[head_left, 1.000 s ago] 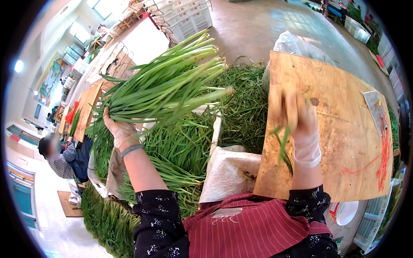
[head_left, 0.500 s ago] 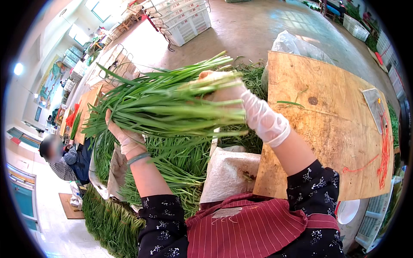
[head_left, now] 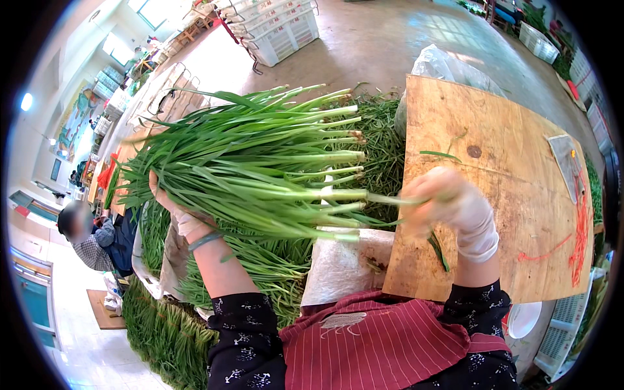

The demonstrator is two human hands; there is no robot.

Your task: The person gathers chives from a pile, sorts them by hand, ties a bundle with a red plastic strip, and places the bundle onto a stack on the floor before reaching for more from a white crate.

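A thick bunch of garlic chives [head_left: 253, 156] lies across my gloved left hand [head_left: 185, 214], whose fingers wrap it from below. Its pale cut ends point right and the green leaves droop left. Over the near left of the wooden board, my gloved right hand [head_left: 455, 205] is closed and smeared by motion. A thin pale strand [head_left: 385, 199] stretches from the stalk ends to its fingers. Below that hand hangs a dark green leaf [head_left: 438, 251]; whether it is held or lies on the board I cannot tell.
The wooden board [head_left: 494, 247] carries red ties [head_left: 578, 240], a metal plate [head_left: 567, 162] and a leaf scrap [head_left: 439, 155]. Loose chives [head_left: 260, 253] fill a lined container below the bunch. Trimmings [head_left: 377, 136] heap behind. White crates [head_left: 283, 36] stand beyond; a person [head_left: 97, 240] sits at left.
My right hand has moved from the bunch's stalk ends to the right, over the board, drawing a strand along. The left hand still holds the bunch; the dark leaf now shows.
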